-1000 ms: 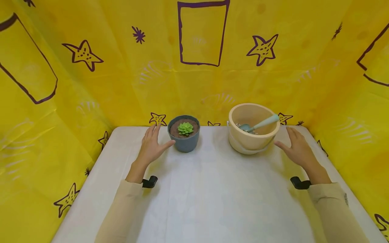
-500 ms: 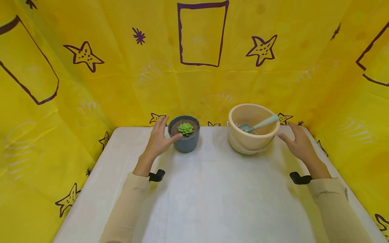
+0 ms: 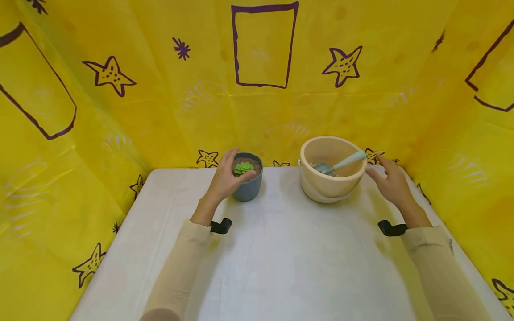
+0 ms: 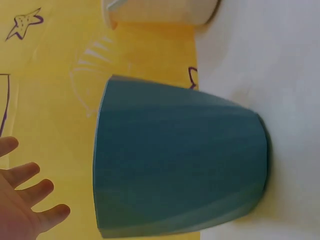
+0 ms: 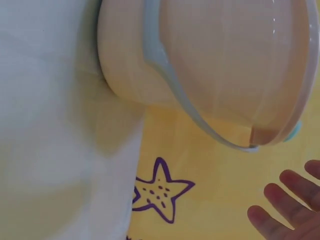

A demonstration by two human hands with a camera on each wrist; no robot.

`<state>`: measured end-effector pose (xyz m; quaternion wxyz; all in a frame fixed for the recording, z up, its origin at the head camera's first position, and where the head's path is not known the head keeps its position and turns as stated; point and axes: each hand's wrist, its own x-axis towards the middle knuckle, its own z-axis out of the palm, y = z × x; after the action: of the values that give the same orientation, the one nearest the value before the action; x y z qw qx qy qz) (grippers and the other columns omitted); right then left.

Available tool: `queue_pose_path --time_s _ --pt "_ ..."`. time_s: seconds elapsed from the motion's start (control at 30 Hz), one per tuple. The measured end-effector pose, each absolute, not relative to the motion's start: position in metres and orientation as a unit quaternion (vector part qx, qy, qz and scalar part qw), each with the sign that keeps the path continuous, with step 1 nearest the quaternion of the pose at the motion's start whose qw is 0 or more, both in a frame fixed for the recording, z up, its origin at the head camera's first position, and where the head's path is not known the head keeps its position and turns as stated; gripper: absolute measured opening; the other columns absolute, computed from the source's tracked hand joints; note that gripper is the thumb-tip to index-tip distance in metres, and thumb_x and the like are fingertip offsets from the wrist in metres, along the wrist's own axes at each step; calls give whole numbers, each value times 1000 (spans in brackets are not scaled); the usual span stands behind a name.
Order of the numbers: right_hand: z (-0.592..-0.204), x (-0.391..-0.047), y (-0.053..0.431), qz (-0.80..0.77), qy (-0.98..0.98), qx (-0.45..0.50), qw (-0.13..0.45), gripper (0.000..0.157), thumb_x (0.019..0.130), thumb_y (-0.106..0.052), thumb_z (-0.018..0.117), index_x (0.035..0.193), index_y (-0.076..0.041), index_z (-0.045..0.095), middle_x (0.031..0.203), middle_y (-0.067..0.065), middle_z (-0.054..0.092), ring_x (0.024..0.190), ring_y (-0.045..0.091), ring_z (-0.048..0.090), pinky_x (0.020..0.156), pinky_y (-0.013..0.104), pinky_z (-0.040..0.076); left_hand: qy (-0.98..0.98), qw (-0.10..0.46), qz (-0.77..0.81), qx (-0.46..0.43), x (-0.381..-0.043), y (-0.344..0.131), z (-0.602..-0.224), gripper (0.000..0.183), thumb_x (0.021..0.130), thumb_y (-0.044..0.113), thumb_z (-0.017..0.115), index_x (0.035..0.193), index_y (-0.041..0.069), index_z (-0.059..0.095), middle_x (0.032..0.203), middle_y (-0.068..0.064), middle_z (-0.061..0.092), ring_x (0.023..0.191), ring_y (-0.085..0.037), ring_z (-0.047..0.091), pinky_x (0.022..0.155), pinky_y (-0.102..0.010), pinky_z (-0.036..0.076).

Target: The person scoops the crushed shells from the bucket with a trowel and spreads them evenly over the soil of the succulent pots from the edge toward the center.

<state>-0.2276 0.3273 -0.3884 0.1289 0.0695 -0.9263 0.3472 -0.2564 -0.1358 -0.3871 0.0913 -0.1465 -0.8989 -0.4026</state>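
Nearest, at the bottom of the frame, pale sleeves (image 3: pixel 176 272) reach over the white bench (image 3: pixel 273 267). Around mid-frame, the left hand (image 3: pixel 225 180) curves beside the blue-grey pot (image 3: pixel 247 191), thumb across its front; whether it touches is unclear. Right of centre, the right hand (image 3: pixel 392 183) is just beside the cream bucket (image 3: pixel 325 189). Both are spread, gripping nothing, seemingly shaped to suit rounded walls. The pot stands upright, keeping its green succulent (image 3: pixel 243 168) level. The bucket's handle (image 5: pixel 154 45) hangs down outside, not crossing the mouth, where a teal scoop (image 3: pixel 349 160) leans on the right rim, probably for easy reach. Behind, yellow cloth (image 3: pixel 160 133) fills the upper frame.
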Motion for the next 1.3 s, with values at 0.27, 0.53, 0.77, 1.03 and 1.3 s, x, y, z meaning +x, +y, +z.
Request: queue_pose_path --time_s 0.27,0.53,0.77,1.03,1.3 --pt "-384 -238 327 380 -914 61 127 69 103 -39 45 150 7 25 148 37 33 132 55 34 104 69 31 -887 77 -424 -163 -263 -113 -389 113 68 89 52 155 22 26 161 -10 22 149 -33 21 113 -66 26" --pt "-383 -242 324 383 -913 54 131 69 102 -39 47 150 7 27 145 36 37 130 54 37 103 69 33 -881 66 -438 -166 -265 -99 -392 115 64 93 49 155 26 25 162 -7 20 150 -33 19 112 -67 27" --pt "-382 -243 324 391 -909 56 134 67 103 -38 46 150 6 28 144 36 37 128 54 38 101 69 34 -868 60 -457 -186 -267 -86 -394 118 62 93 48 155 25 25 162 -6 21 150 -31 19 113 -64 28" --pt "-382 -246 323 397 -905 53 140 65 102 -37 47 149 5 30 145 35 39 127 53 40 100 68 35 -863 54 -460 -201 -269 -66 -397 104 75 78 59 154 17 27 160 -9 25 147 -30 25 115 -60 29" --pt "-384 -252 322 402 -903 50 142 64 102 -36 49 149 5 33 142 36 41 126 53 42 100 68 36 -866 39 -460 -193 -275 -49 -397 87 85 48 71 154 17 29 160 -6 25 148 -29 25 115 -59 30"
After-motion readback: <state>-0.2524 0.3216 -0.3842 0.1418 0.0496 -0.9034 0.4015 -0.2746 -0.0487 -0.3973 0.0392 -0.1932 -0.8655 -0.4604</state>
